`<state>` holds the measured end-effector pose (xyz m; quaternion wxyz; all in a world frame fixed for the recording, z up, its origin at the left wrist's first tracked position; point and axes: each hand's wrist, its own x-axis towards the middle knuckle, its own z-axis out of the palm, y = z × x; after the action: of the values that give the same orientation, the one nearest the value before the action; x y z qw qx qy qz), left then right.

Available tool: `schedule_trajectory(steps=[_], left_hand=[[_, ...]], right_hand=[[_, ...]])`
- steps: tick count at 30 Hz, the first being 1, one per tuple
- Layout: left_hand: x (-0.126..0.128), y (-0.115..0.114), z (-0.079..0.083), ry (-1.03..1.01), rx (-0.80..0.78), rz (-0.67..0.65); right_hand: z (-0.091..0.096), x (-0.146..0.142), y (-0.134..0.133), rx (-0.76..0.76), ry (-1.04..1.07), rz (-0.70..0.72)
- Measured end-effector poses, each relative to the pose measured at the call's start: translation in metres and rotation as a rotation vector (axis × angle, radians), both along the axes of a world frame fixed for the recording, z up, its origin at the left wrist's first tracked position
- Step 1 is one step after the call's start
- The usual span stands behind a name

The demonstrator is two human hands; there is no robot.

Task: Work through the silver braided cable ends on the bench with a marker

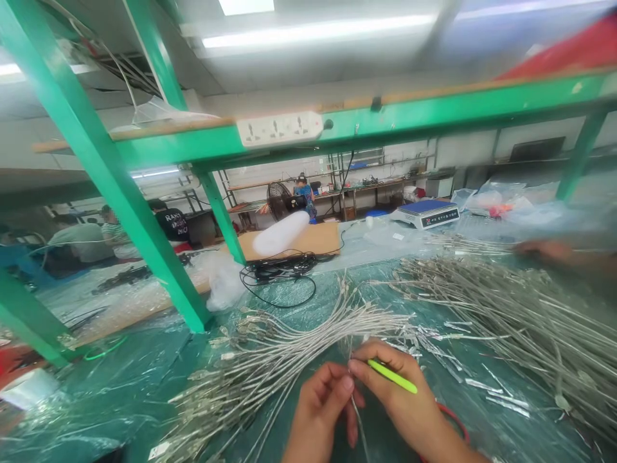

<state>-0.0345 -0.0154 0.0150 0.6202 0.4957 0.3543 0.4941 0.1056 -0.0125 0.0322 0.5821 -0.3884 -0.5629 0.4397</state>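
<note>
My left hand [324, 406] is closed in a pinch on a thin grey cable [359, 421], whose length hangs below the fingers. Right beside it, my right hand [395, 382] has thumb and forefinger together at the cable's upper end. A slim neon-yellow tool [393, 376] lies across the right hand, held in it; its tip is hidden, so I cannot tell its exact kind. Just beyond my hands spreads a bundle of braided grey cables [308, 341] with connectors at the left ends. Silvery foil strips [501, 395] are scattered to the right.
A larger cable pile [506, 308] covers the right side, with another person's blurred hand [544, 249] above it. Green posts [168, 257] carry a shelf with a power strip [279, 128]. Behind are black cords [289, 267] and a weighing scale [427, 213].
</note>
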Motion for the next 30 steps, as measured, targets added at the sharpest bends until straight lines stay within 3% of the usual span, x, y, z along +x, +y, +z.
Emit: schedule_trajectory(steps=[6,9,12,15,21,26,30], left_hand=[[-0.001,0.008,-0.014,0.046,-0.026,0.152],[-0.007,0.018,-0.022,0.053,-0.053,0.278],[-0.013,0.023,-0.020,0.012,-0.060,0.332],[-0.012,0.020,-0.010,-0.030,-0.048,0.311],[-0.005,0.007,0.005,-0.079,-0.039,0.256],[-0.004,0.005,0.007,-0.075,-0.032,0.192],[-0.002,0.005,0.004,-0.059,-0.025,0.159]], right_hand=[[-0.006,0.000,0.002,0.047,-0.099,-0.088],[0.000,0.003,-0.001,0.109,-0.136,-0.104],[0.010,0.011,-0.004,0.141,-0.132,-0.174],[0.013,0.020,0.001,0.088,-0.144,-0.280],[-0.003,0.023,0.017,0.038,-0.198,-0.248],[-0.004,0.016,0.014,0.031,-0.217,-0.164],[-0.002,0.014,0.011,-0.057,-0.160,0.002]])
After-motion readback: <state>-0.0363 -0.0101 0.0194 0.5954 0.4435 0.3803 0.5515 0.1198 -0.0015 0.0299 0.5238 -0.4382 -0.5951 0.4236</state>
